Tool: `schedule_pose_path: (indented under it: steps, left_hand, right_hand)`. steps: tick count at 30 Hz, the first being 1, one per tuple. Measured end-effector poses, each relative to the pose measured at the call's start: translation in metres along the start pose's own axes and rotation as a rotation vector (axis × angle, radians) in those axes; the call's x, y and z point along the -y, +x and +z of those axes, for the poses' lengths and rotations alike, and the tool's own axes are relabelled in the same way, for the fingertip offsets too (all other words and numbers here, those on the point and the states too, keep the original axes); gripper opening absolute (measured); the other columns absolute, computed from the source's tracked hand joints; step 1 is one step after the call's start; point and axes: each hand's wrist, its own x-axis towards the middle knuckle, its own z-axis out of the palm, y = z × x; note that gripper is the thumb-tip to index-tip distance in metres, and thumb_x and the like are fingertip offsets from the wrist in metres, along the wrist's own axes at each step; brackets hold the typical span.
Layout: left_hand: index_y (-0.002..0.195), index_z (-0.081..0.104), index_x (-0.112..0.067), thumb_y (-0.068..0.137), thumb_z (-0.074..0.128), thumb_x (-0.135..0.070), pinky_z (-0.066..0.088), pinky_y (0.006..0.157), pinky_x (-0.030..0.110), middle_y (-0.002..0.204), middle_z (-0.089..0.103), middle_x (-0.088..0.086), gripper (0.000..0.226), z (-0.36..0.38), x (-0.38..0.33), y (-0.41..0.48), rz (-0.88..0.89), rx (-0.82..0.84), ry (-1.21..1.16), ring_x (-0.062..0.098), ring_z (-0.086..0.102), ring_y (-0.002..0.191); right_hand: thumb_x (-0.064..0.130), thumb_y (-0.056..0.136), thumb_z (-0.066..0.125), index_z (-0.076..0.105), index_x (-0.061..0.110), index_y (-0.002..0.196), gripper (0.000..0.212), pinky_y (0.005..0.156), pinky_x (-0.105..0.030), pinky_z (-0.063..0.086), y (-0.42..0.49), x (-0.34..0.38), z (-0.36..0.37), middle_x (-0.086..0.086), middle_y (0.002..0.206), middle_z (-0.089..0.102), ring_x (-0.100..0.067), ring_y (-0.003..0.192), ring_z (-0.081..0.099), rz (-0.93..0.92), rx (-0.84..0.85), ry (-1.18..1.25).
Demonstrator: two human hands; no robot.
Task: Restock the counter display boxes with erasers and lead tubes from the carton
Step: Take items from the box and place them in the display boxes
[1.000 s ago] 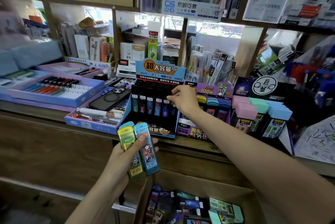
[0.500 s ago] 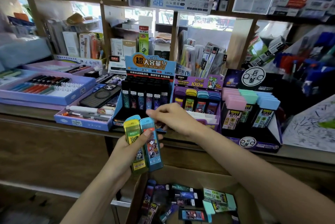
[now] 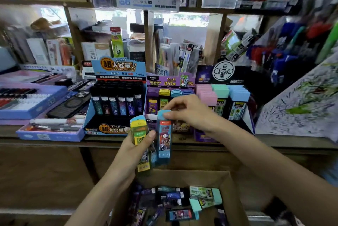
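My left hand grips a bunch of lead tubes, with a yellow lead tube in front. My right hand pinches the cap of a blue lead tube that stands beside the yellow one, slightly apart from the bunch. Behind them on the counter stand three display boxes: a blue box of black lead tubes, a purple box of coloured lead tubes and a dark box of pastel erasers. Below, the brown carton holds loose tubes and teal erasers.
Purple pen trays and a phone lie on the counter's left. A scribbled test-paper board leans at the right. Stocked wooden shelves rise behind the displays. The counter's front edge runs just behind my hands.
My right hand has come back from the black lead-tube box to my left hand and taken the blue tube by its cap. The view has shifted down and closer.
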Motion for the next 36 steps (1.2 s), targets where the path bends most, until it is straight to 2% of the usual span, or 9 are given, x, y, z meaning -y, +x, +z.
schedule_pose_path:
  steps: [4,7,10,12,16,21,24,27,36]
  left_hand:
    - [0.113,0.057,-0.013,0.076,0.062,-0.034,0.058,0.061,0.034,0.097,0.074,0.008,0.043,0.002,-0.001,0.004,-0.015,0.036,-0.047,0.026,0.071,0.089]
    - [0.111,0.057,-0.010,0.078,0.061,-0.032,0.057,0.064,0.034,0.098,0.074,0.010,0.040,0.002,0.002,0.002,-0.019,0.047,-0.029,0.027,0.071,0.091]
    - [0.108,0.058,-0.011,0.076,0.062,-0.031,0.057,0.066,0.035,0.096,0.074,0.011,0.038,0.000,0.005,0.000,-0.013,0.005,-0.043,0.027,0.071,0.090]
    - [0.109,0.059,-0.013,0.077,0.062,-0.031,0.058,0.062,0.031,0.096,0.074,0.010,0.036,-0.002,0.004,-0.002,-0.011,-0.017,-0.055,0.026,0.071,0.089]
    - [0.109,0.059,-0.015,0.079,0.061,-0.030,0.058,0.061,0.028,0.096,0.074,0.009,0.034,-0.006,0.000,-0.005,-0.003,-0.025,-0.053,0.024,0.072,0.088]
    - [0.108,0.060,-0.014,0.079,0.060,-0.030,0.058,0.060,0.028,0.095,0.074,0.007,0.034,-0.010,-0.002,-0.008,-0.013,-0.031,-0.025,0.023,0.072,0.087]
    - [0.107,0.061,-0.014,0.079,0.060,-0.030,0.058,0.060,0.027,0.095,0.074,0.007,0.033,-0.010,-0.002,-0.010,-0.013,-0.022,-0.018,0.022,0.072,0.086]
    - [0.108,0.061,-0.016,0.079,0.060,-0.029,0.057,0.061,0.027,0.096,0.074,0.007,0.033,-0.009,-0.003,-0.011,-0.016,0.007,-0.004,0.022,0.072,0.087]
    - [0.108,0.060,-0.014,0.079,0.061,-0.028,0.056,0.060,0.025,0.093,0.074,0.008,0.032,-0.006,-0.004,-0.012,-0.010,0.025,-0.006,0.023,0.072,0.083]
  right_hand:
    - [0.005,0.082,0.068,0.065,0.015,0.078,0.010,0.056,-0.017,0.053,0.010,0.004,-0.040,-0.004,0.080,0.067,-0.011,0.068,0.063,-0.004,-0.244,0.088]
    - [0.004,0.082,0.069,0.064,0.011,0.079,0.009,0.059,-0.021,0.056,0.025,0.004,-0.058,-0.005,0.078,0.065,-0.013,0.065,0.063,-0.039,-0.395,0.032]
    - [0.007,0.082,0.070,0.065,0.013,0.080,0.008,0.063,-0.024,0.056,0.041,-0.001,-0.058,0.000,0.076,0.064,-0.015,0.071,0.062,-0.066,-0.456,-0.159]
    - [0.012,0.081,0.072,0.069,0.013,0.083,0.003,0.069,-0.027,0.052,0.050,-0.005,-0.054,0.000,0.077,0.065,-0.014,0.073,0.061,-0.094,-0.462,-0.310]
    - [0.018,0.081,0.073,0.072,0.010,0.090,0.012,0.067,-0.020,0.038,0.061,-0.014,-0.050,0.000,0.083,0.064,-0.011,0.077,0.056,-0.103,-0.403,-0.490]
    - [0.021,0.083,0.070,0.072,0.012,0.092,0.013,0.072,-0.024,0.040,0.063,-0.027,-0.041,-0.003,0.089,0.069,-0.015,0.082,0.058,-0.129,-0.353,-0.571]
    - [0.028,0.083,0.069,0.069,0.014,0.093,0.017,0.065,-0.025,0.036,0.065,-0.032,-0.034,0.001,0.090,0.057,-0.015,0.085,0.050,-0.201,-0.362,-0.802]
    - [0.028,0.082,0.070,0.065,0.012,0.096,0.021,0.076,-0.030,0.039,0.069,-0.037,-0.030,-0.003,0.100,0.052,-0.020,0.101,0.047,-0.297,-0.319,-0.974]
    - [0.028,0.087,0.063,0.058,0.014,0.108,0.026,0.087,-0.029,0.035,0.059,-0.029,-0.021,-0.002,0.109,0.053,-0.019,0.107,0.044,-0.357,-0.345,-1.048]
